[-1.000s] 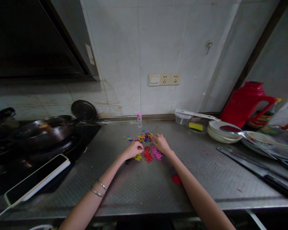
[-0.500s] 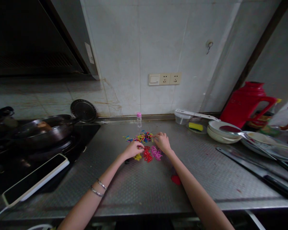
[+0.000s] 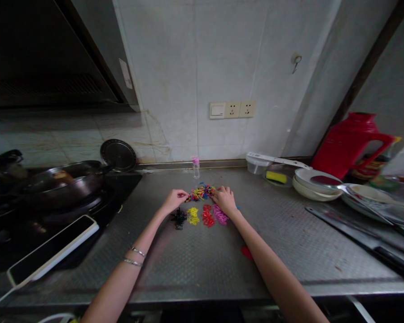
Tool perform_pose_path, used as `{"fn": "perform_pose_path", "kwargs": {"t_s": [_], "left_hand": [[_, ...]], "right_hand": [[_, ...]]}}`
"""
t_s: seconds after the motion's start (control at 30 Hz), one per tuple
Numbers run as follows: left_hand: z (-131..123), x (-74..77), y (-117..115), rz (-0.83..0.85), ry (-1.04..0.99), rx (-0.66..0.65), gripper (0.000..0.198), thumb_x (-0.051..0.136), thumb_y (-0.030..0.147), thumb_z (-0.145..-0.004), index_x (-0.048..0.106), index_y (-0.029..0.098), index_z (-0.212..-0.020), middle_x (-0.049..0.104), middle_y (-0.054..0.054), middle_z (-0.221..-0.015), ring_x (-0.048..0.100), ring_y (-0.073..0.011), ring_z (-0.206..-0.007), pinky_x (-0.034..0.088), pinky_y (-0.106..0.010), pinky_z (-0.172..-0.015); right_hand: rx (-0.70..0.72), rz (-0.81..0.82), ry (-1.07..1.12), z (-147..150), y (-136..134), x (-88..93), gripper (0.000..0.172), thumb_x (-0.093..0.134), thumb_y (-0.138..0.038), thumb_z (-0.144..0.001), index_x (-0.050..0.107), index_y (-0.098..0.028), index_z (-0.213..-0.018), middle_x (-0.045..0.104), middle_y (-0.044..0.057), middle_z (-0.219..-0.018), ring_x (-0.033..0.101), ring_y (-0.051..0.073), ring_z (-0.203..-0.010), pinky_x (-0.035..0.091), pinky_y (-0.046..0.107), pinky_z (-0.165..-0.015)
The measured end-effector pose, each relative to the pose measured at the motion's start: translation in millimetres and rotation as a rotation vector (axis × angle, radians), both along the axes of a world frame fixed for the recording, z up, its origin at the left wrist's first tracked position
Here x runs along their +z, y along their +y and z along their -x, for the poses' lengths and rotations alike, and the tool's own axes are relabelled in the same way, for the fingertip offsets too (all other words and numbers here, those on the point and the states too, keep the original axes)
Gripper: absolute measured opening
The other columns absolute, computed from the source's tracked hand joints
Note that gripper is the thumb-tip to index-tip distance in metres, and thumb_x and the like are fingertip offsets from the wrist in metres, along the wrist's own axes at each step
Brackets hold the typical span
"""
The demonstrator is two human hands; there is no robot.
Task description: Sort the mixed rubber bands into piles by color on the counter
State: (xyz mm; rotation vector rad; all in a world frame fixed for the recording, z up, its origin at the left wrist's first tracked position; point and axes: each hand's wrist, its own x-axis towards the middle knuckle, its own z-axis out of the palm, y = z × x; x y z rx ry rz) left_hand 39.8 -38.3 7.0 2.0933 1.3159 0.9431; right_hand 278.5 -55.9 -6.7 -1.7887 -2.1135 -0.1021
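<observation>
A mixed heap of small coloured bands [image 3: 202, 193] lies on the steel counter [image 3: 202, 260]. In front of it sit sorted little piles: black [image 3: 179, 217], yellow [image 3: 192, 216], red [image 3: 207, 216] and pink [image 3: 219, 214]. My left hand [image 3: 173, 200] is at the heap's left edge, fingers pinched together on something too small to name. My right hand [image 3: 225, 199] rests curled at the heap's right edge, above the pink pile. A tiny clear bottle with a pink cap [image 3: 195, 167] stands behind the heap.
A stove with a dark pan [image 3: 59, 181] and a phone [image 3: 50, 251] on a cable are at the left. Stacked plates [image 3: 314, 184], a sponge [image 3: 275, 176], a red jug [image 3: 348, 141] and a long knife [image 3: 363, 240] fill the right. A red scrap [image 3: 246, 252] lies near my right forearm.
My left hand has moved from the yellow pile up and left to the heap's edge, uncovering the black pile. My right hand has barely shifted.
</observation>
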Motion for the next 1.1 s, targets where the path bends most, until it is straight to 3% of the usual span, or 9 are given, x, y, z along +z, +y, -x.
{"fn": "perform_pose_path", "kwargs": {"t_s": [0.37,0.67,0.8,1.0,1.1], "left_hand": [[24.1,-14.2,18.2,-0.001,-0.058,0.138,0.021,0.053,0.026,-0.069,0.066,0.012,-0.079,0.068,-0.006,-0.074,0.060,-0.0154,-0.067,0.045,-0.025,-0.064],[45.9,-25.3,25.5,0.024,-0.078,0.216,0.019,0.054,0.025,-0.068,0.066,0.013,-0.075,0.068,-0.007,-0.075,0.061,-0.0171,-0.070,0.046,-0.026,-0.066],[49.9,-27.3,27.3,0.013,-0.079,0.236,0.019,0.053,0.024,-0.068,0.066,0.013,-0.075,0.068,-0.008,-0.077,0.062,-0.0173,-0.072,0.046,-0.027,-0.069],[48.3,-22.4,26.2,-0.040,-0.099,0.271,0.019,0.052,0.024,-0.068,0.066,0.013,-0.075,0.068,-0.007,-0.077,0.061,-0.0171,-0.072,0.046,-0.028,-0.070],[46.5,-19.3,23.6,-0.058,-0.107,0.268,0.019,0.051,0.024,-0.068,0.066,0.013,-0.075,0.068,-0.006,-0.076,0.061,-0.0164,-0.071,0.047,-0.027,-0.069]], "right_hand": [[0.013,-0.040,0.070,-3.5,3.0,-3.6,0.021,0.045,-0.029,-0.083,0.061,-0.023,-0.095,0.050,0.008,-0.107,0.039,0.022,-0.099,0.032,0.032,-0.080],[0.040,-0.103,0.152,-0.4,-1.9,8.8,0.018,0.049,-0.029,-0.081,0.062,-0.022,-0.090,0.052,0.007,-0.103,0.041,0.021,-0.097,0.033,0.031,-0.080],[0.190,-0.089,0.201,17.2,-6.1,15.3,0.017,0.050,-0.027,-0.080,0.063,-0.022,-0.090,0.054,0.007,-0.100,0.043,0.020,-0.095,0.035,0.031,-0.080],[0.580,-0.104,0.132,65.4,-20.5,20.4,0.013,0.055,-0.028,-0.078,0.065,-0.022,-0.083,0.055,0.005,-0.098,0.043,0.019,-0.100,0.033,0.034,-0.087],[0.670,-0.121,0.102,85.4,-25.4,20.5,0.013,0.054,-0.027,-0.079,0.065,-0.022,-0.083,0.056,0.004,-0.096,0.045,0.018,-0.097,0.031,0.036,-0.091]]}}
